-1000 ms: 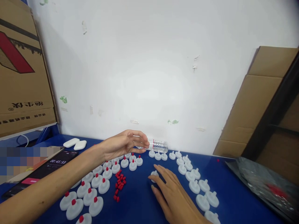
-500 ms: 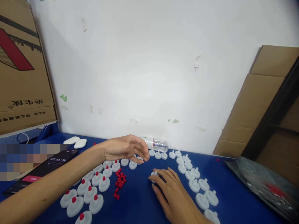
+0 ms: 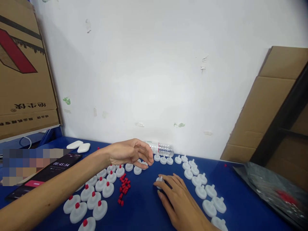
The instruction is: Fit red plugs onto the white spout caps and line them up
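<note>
My right hand rests low over the blue table, its thumb and index finger around a translucent white plastic disc with a short spout. The fingers partly cover that disc. My left hand hovers farther back, palm turned sideways, fingers loosely bent and apart with nothing visible in them. Below it lies a small pile of red caps. To the left stand several white discs with red caps on their spouts. An arc of uncapped white discs curves along the right.
A clear plastic bottle lies against the white wall. At the left are a phone showing a timer, two white rounded objects and a large cardboard box. A grey plastic bag with red contents lies at right, near folded cardboard.
Both hands keep almost the same pose and place. Only the camera view has shifted slightly.
</note>
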`<state>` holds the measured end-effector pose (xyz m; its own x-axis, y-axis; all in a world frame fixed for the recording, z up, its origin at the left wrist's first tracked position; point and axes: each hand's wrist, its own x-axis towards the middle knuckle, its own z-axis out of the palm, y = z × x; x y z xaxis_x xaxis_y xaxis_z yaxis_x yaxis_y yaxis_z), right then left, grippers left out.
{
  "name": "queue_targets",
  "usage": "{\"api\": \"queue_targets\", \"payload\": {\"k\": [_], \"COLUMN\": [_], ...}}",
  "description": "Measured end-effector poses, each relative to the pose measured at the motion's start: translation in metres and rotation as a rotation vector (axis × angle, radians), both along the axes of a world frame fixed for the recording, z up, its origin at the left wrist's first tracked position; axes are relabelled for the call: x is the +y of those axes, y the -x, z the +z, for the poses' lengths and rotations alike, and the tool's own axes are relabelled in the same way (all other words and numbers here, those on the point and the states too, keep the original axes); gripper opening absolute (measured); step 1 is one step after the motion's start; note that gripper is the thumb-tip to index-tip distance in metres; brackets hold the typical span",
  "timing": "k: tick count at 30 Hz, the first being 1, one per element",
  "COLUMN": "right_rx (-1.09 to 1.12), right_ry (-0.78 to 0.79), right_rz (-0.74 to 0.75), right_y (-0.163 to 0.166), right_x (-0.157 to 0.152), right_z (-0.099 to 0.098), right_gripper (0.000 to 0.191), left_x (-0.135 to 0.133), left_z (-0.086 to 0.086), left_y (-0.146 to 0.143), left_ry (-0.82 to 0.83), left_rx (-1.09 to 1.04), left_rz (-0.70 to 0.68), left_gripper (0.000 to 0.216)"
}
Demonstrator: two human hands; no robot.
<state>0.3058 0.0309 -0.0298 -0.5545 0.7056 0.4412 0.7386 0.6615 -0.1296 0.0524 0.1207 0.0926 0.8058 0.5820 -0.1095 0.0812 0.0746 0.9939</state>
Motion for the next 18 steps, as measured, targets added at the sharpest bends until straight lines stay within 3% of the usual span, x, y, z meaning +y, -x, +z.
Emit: {"api": "queue_targets", "payload": {"k": [18], "right_rx": [0.011], "right_ry": [-0.002], "right_rz": [0.004], "right_y": [0.0004], "right_x": [-0.0012], "right_z": [-0.0008], "right_gripper": [0.037], "left_x": [-0.0032], "left_z": [0.0022], "left_y": [-0.0014], "left_ry": [0.001], "left_rx": [-0.027], "left_rz": [-0.004], "left_gripper": [0.047]}}
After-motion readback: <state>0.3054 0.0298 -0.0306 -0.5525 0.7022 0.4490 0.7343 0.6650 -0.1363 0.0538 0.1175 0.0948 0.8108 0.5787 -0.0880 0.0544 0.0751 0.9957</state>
